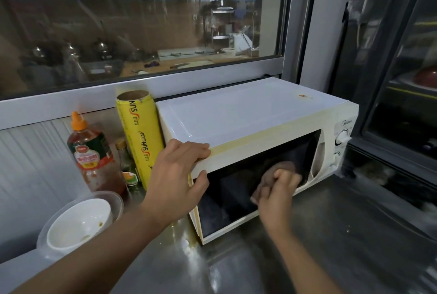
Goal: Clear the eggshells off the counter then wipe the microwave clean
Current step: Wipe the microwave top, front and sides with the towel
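A white microwave [248,114] stands on the steel counter [331,234] under a window, with its dark glass door facing me. My left hand [177,175] grips the door's upper left corner, fingers over the top edge and thumb on the front. My right hand [276,196] holds a brownish cloth [281,168] bunched in its fingers and presses it against the door glass. No eggshells show on the counter.
Left of the microwave stand a yellow roll of cling wrap [139,137], a sauce bottle with an orange cap [94,154] and a small bottle [126,163]. A white bowl [78,225] sits in clear plastic containers at the front left. A glass-fronted cabinet [402,104] is at the right.
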{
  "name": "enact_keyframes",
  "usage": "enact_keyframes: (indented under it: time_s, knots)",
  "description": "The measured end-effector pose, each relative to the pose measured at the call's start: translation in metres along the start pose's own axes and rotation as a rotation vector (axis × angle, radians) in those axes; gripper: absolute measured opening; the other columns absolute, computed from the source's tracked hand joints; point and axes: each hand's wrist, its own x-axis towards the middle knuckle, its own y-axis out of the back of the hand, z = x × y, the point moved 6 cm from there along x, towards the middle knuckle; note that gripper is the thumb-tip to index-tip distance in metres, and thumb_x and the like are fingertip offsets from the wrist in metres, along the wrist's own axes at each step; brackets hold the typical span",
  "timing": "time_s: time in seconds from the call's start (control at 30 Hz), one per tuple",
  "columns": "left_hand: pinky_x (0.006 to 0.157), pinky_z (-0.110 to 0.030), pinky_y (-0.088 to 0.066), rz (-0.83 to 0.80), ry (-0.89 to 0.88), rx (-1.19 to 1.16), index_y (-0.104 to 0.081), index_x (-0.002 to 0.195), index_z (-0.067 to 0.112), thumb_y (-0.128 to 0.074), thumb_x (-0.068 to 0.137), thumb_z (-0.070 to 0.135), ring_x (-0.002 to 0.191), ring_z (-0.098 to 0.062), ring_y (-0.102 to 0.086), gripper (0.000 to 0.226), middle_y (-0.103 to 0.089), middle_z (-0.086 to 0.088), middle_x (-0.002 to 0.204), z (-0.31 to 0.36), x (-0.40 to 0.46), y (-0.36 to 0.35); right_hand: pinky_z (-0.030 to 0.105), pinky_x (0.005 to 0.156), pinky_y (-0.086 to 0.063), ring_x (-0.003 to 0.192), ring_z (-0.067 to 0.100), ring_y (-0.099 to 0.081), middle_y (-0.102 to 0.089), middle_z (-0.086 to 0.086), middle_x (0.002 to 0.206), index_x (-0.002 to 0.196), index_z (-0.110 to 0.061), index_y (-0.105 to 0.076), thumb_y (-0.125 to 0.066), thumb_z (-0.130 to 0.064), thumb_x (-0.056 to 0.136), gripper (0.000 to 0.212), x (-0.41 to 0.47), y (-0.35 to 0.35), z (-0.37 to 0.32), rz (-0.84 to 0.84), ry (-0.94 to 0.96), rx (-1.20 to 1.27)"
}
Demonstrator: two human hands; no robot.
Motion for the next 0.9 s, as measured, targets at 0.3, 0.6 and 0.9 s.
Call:
enact_keyframes:
  time_s: [0.3,0.6,0.9]
  knots:
    - [0.082,-0.039,-0.046,0.019,0.002,-0.019,-0.066,0.109,0.006,-0.055,0.072,0.007,0.095,-0.024,-0.051,0.038,-0.066,-0.001,0.115,0.001,-0.006,-0.002,0.037,0.074,-0.051,0.086,0.030,-0.055,-0.043,0.012,0.096,0.078,-0.007,-0.044,-0.068,0.011,0.059,0.035,-0.096,-0.046,-0.040,-0.166,0.258,-0.137]
    - [0.081,-0.035,-0.044,0.084,-0.042,-0.028,-0.068,0.107,0.006,-0.054,0.076,0.003,0.092,-0.024,-0.054,0.034,-0.066,0.000,0.114,-0.005,-0.008,-0.005,0.036,0.095,-0.025,0.103,0.039,-0.037,-0.042,0.028,0.104,0.086,0.003,-0.045,-0.055,0.015,0.064,0.027,0.033,-0.004,0.060,0.006,-0.040,-0.252]
    - [0.081,-0.033,-0.041,0.142,-0.037,-0.073,-0.069,0.101,0.003,-0.044,0.079,0.012,0.090,-0.024,-0.051,0.035,-0.064,0.003,0.111,-0.008,-0.007,-0.009,0.042,0.093,-0.032,0.105,0.042,-0.042,-0.045,0.029,0.107,0.095,0.007,-0.050,-0.058,0.009,0.071,0.025,0.034,-0.001,0.097,0.018,-0.284,-0.199]
